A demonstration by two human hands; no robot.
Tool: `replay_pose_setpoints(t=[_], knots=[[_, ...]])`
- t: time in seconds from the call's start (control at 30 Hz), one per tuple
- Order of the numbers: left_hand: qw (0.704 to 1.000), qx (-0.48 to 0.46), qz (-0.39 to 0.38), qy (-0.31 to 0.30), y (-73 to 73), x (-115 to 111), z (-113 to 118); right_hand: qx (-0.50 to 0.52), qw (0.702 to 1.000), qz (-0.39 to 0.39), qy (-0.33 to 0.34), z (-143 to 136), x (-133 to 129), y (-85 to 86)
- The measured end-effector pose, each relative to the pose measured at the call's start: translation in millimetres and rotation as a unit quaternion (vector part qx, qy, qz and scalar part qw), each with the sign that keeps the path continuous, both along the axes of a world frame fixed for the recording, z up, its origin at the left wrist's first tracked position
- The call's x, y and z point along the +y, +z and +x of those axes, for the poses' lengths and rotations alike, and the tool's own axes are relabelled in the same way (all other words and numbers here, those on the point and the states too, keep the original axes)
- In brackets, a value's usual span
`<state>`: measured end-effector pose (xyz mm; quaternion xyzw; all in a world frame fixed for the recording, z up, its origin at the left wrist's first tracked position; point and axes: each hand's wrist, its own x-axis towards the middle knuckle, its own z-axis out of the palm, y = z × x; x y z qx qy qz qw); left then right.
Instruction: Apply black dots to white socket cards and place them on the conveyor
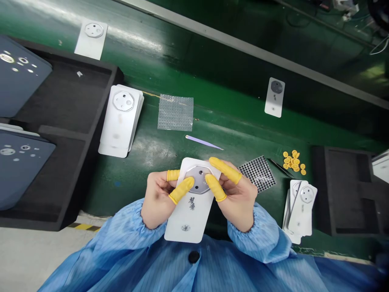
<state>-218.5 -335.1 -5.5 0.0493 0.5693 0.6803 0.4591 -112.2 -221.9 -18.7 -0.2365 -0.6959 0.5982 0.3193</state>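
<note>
Both my hands hold a white phone back cover [189, 217] upright in front of my chest. It has a grey octagonal camera plate with holes near its top, dark lettering in the middle and a small round emblem lower down. My left hand [161, 196] grips its left edge, thumb on the camera plate. My right hand [235, 194] grips the right edge, its thumb pressed on the plate and its index finger along the top corner. Yellow finger cots cover the thumbs and some fingers. The fingers behind the cover are partly hidden. Purple tweezers [204, 142] lie just beyond.
Bubble wrap [175, 113] and a stack of white covers [118, 125] lie left. Right are a sheet of black dots [258, 173], dark tweezers [281, 167], yellow finger cots [293, 161] and more covers [302, 215]. Black foam trays [71, 150] [343, 190] stand at both sides.
</note>
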Motion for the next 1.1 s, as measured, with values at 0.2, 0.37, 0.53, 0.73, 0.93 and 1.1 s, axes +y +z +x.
replay_pose_setpoints(t=[0.2,0.37,0.53,0.73,0.93,1.1], knots=[[0.999,-0.036,0.012,-0.012,-2.5,1.0,2.5,0.028,0.999,-0.045,-0.013,-2.6,2.6,-3.0],[0.999,-0.031,-0.003,0.009,-9.0,3.0,-3.5,0.017,0.998,-0.062,0.002,-3.9,2.8,-12.0],[0.999,-0.017,-0.029,-0.015,-19.5,-1.6,-16.1,-0.033,0.992,-0.111,0.053,-4.4,-6.7,-25.9],[0.976,0.126,-0.108,-0.141,-48.7,-5.7,-41.7,-0.125,0.982,0.105,0.100,-20.8,21.6,-41.3],[0.902,0.363,-0.178,-0.149,-72.8,-17.6,-76.1,-0.228,0.863,0.416,0.173,-62.8,85.8,-74.7],[0.731,0.648,-0.147,-0.157,-81.7,-41.7,-54.5,-0.172,0.877,0.392,0.218,-59.6,95.1,-78.8]])
